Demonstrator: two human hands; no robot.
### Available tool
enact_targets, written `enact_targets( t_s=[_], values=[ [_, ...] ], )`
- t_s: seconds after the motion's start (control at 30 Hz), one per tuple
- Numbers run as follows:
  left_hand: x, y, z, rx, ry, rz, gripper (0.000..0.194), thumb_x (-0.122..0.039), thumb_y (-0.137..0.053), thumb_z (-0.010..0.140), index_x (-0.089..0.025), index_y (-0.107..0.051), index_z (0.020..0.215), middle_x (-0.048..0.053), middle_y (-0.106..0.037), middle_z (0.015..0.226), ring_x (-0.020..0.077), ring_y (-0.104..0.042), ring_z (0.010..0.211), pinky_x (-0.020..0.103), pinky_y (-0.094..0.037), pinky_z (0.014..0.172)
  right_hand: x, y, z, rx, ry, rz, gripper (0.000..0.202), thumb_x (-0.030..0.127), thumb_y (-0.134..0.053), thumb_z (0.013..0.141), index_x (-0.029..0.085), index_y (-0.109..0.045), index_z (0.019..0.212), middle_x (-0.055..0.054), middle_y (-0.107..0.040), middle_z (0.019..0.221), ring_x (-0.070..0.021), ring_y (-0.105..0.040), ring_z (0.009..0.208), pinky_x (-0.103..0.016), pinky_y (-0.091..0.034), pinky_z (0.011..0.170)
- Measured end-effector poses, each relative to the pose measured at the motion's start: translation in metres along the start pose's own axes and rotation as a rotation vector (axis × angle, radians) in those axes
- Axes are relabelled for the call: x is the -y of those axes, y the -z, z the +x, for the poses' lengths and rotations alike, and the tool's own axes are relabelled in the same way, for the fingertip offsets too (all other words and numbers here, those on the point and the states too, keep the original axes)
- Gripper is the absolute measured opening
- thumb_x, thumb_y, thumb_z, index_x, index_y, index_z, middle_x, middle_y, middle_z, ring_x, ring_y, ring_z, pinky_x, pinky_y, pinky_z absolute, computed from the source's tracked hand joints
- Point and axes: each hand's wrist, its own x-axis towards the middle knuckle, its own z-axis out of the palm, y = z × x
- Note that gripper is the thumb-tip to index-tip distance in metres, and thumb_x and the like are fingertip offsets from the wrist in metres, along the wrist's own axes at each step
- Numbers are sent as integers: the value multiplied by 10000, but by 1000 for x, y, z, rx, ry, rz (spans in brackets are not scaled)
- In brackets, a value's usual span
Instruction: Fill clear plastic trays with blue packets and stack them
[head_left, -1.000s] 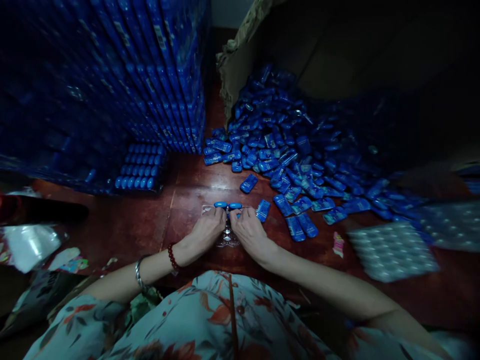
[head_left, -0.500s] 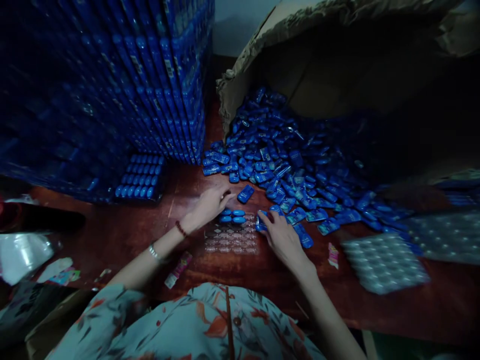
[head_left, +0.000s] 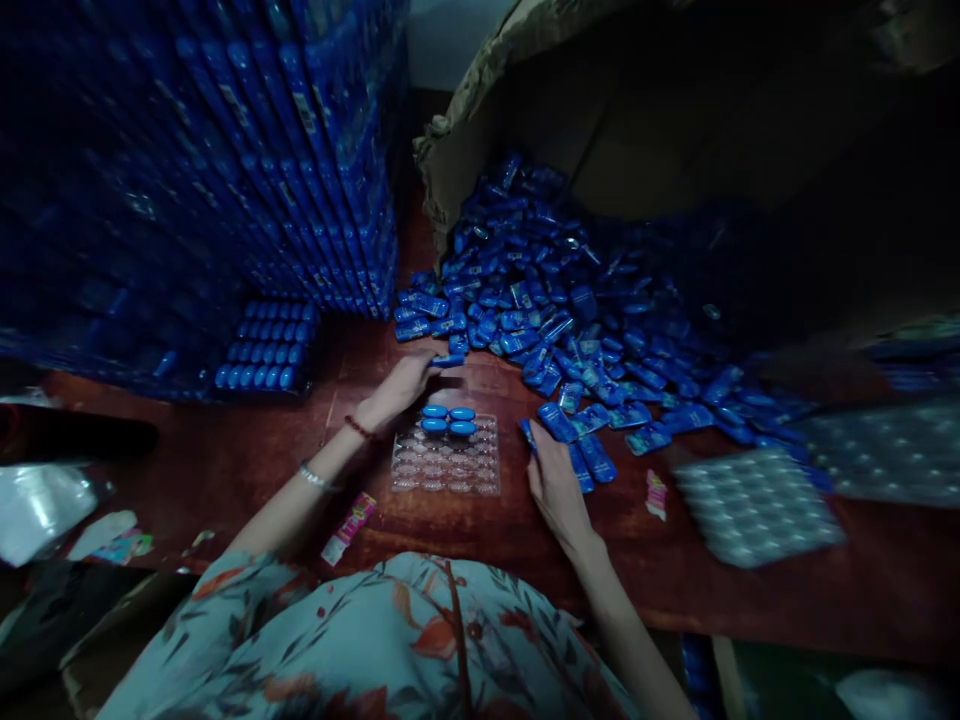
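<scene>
A clear plastic tray [head_left: 446, 472] with rows of moulded pockets lies flat before me, several blue cases [head_left: 448, 420] standing on edge at its far side. Beyond its far left corner, my left hand [head_left: 409, 382] grips a small blue case [head_left: 448, 361] between thumb and fingers. To the right of the tray, my right hand [head_left: 553, 470] is closed on another blue case [head_left: 528, 434], partly hidden by the fingers. Loose blue cases [head_left: 596, 455] lie right beside that hand, near the edge of a large heap [head_left: 555, 300].
Tall stacks of filled trays [head_left: 300, 170] rise at the left, with one filled tray [head_left: 266, 345] at their foot. A torn cardboard box [head_left: 465, 130] spills the heap. Empty trays [head_left: 757, 505] lie at the right, and pink wrappers [head_left: 349, 527] rest near the front edge.
My left hand has moved away from the tray and picked up the lone blue case beyond it. My right hand has drawn slightly right and nearer me, still holding a case.
</scene>
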Motion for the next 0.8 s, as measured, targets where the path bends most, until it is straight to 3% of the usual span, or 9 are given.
enact_targets(
  t_s=[0.1,0.17,0.23,0.3,0.43,0.53,0.67,0.8],
  values=[
    [6,21,-56,-177,68,-11,252,-298,-434,902,-119,-574,1010,90,-626,982,183,-578,895,300,-443,812,9,2,-16,-126,-86,262,342,138,-395,903,158,-393,1244,-115,-587,1096,-177,-560,1029,-330,-471,880],
    [1,26,-93,-267,167,-12,260,-338,-471,886,-133,-566,1016,60,-626,925,168,-581,835,277,-456,755,21,4,-18,-98,-78,363,279,153,-411,902,187,-428,1179,-84,-598,1037,-161,-587,964,-303,-490,835],
    [-8,21,-122,-306,263,-22,257,-358,-510,867,-146,-560,1002,33,-624,853,151,-580,758,250,-462,680,35,6,-10,-35,4,413,235,148,-404,901,201,-479,1117,-72,-596,1023,-158,-587,966,-308,-488,849],
    [-19,9,-140,-303,273,-31,221,-346,-538,854,-156,-559,965,27,-619,832,146,-578,742,244,-470,661,45,5,3,-18,74,410,238,143,-390,902,201,-519,1093,-77,-591,1028,-163,-578,987,-325,-480,877],
    [-29,-23,-147,-315,114,-1,129,-249,-504,873,-170,-547,965,53,-601,907,156,-575,840,282,-490,761,50,1,27,38,236,278,342,73,-349,887,156,-529,1165,-117,-582,1079,-173,-561,1027,-325,-484,882],
    [-26,-35,-143,-266,44,127,251,-148,-409,887,-178,-523,1109,87,-563,1017,171,-562,920,306,-496,794,52,4,33,141,342,138,386,26,-327,867,126,-537,1175,-125,-599,1026,-180,-567,975,-324,-496,836],
    [-25,-33,-134,-100,-5,325,373,-93,-355,883,-193,-474,1223,100,-535,1058,194,-540,961,322,-501,797,66,11,31,251,363,-44,377,30,-331,868,130,-547,1161,-110,-599,956,-184,-567,871,-321,-496,764],
    [-36,-24,-123,60,-81,489,348,-52,-374,864,-157,-487,1176,140,-501,1165,237,-498,1050,380,-487,853,89,15,31,293,294,-188,337,41,-394,863,121,-526,1162,-99,-586,965,-186,-557,873,-302,-476,766]
  ],
)
